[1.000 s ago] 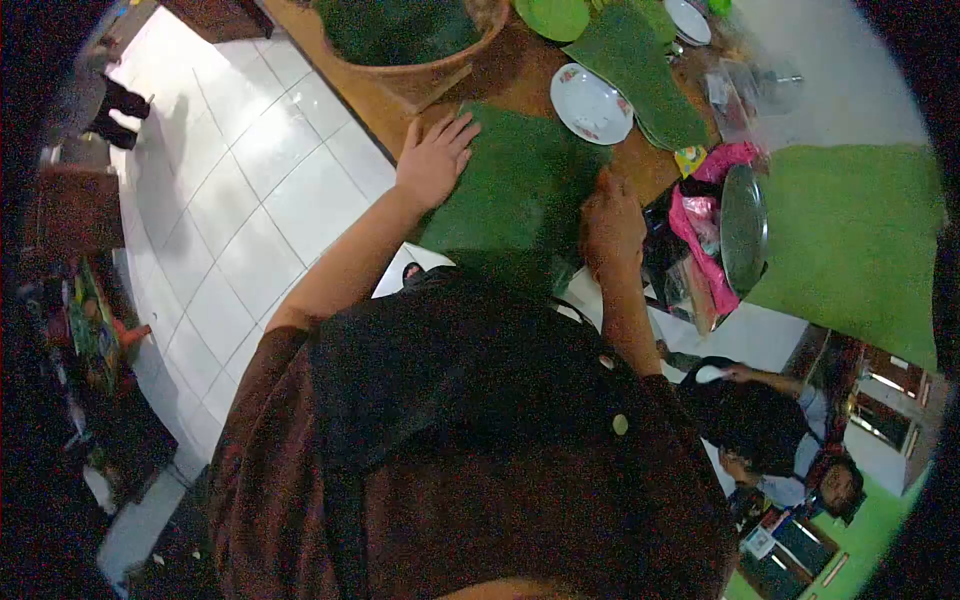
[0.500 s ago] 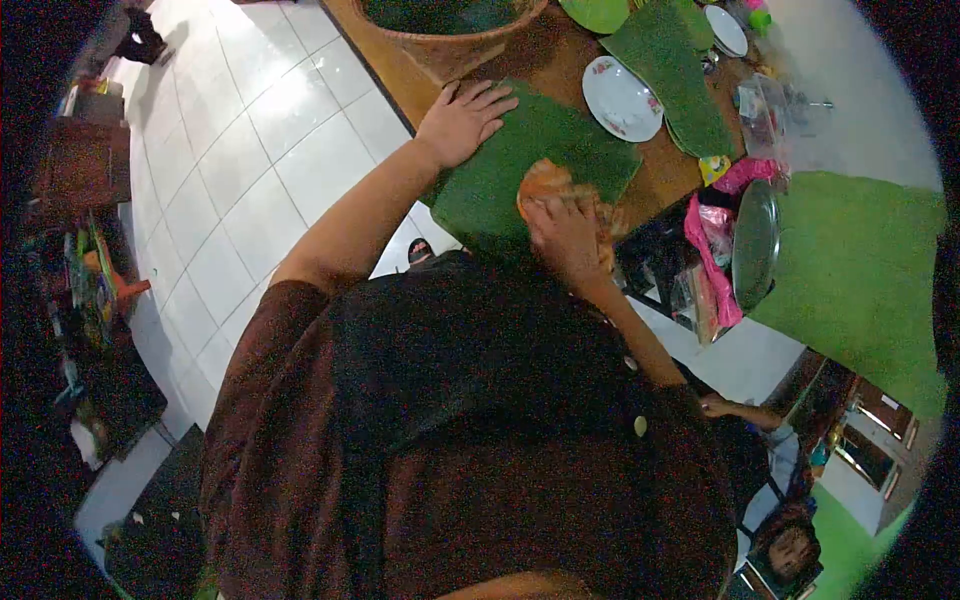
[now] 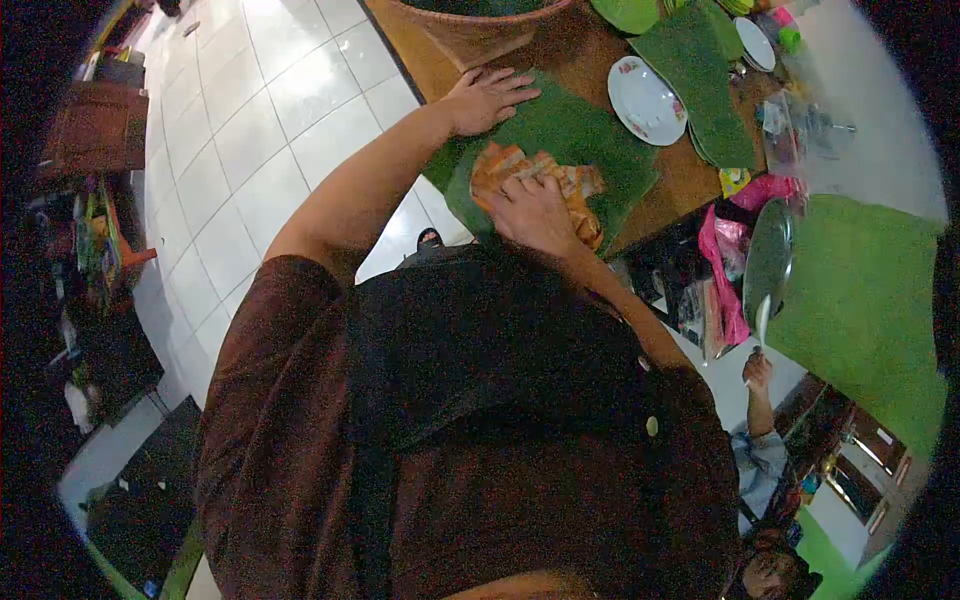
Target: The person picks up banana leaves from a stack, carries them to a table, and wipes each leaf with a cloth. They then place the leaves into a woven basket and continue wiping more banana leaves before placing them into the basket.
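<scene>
My left hand [image 3: 490, 100] lies flat with fingers apart on the far left part of a dark green banana leaf [image 3: 570, 115]. Under my right hand [image 3: 535, 210] is a crumpled orange and white checked cloth [image 3: 575, 185], gripped and pressed against the leaf. The leaf rests at the near edge of a brown wooden table [image 3: 660, 205]. Some of the cloth is covered by my fingers.
A woven basket [image 3: 480, 35] stands beyond my left hand. A floral white plate [image 3: 648, 100] lies beside more banana leaves [image 3: 700, 90]. At right are a round metal pan [image 3: 768, 265], a pink plastic bag [image 3: 722, 270], and another person's hand [image 3: 757, 370] holding a shiny utensil.
My right hand has slid the cloth leftward across the leaf, while my left hand stays on it. The other person's hand has risen with a utensil near the pan. The view has shifted slightly.
</scene>
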`<move>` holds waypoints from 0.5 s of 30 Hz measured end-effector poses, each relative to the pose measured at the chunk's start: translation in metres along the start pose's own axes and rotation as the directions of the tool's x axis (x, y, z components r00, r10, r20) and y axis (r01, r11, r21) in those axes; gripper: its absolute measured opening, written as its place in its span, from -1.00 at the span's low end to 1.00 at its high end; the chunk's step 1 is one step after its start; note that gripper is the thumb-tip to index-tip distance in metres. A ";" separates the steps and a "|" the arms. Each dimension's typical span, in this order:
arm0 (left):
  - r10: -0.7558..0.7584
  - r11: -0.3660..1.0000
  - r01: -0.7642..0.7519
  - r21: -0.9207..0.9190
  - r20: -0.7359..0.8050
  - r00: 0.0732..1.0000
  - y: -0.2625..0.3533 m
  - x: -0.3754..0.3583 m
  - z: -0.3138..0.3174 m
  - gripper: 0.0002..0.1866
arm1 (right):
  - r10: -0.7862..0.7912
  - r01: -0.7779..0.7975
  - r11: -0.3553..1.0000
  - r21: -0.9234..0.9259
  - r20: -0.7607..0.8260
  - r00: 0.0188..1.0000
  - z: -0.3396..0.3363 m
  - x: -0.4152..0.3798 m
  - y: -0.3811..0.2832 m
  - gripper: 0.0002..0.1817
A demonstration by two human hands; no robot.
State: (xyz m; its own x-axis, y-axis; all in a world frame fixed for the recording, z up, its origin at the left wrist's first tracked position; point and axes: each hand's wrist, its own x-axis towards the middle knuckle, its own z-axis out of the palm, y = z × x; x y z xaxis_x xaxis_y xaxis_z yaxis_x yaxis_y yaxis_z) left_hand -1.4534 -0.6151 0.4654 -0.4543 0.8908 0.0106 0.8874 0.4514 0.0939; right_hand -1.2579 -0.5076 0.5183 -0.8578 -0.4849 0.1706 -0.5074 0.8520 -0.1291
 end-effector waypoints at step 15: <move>-0.029 0.765 -0.071 -0.640 -0.143 0.989 -0.008 -0.025 -0.023 -0.57 | 0.109 -0.106 0.991 0.078 -0.025 0.994 -0.002 -0.058 0.014 -0.56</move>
State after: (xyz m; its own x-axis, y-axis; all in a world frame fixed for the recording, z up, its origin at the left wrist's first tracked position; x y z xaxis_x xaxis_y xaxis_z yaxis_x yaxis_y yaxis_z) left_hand -1.4508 -0.6423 0.4870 -0.4861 0.8609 0.1504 0.6603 0.2490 0.7085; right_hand -1.2152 -0.4668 0.5088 -0.9055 -0.3844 0.1795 -0.4180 0.8808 -0.2222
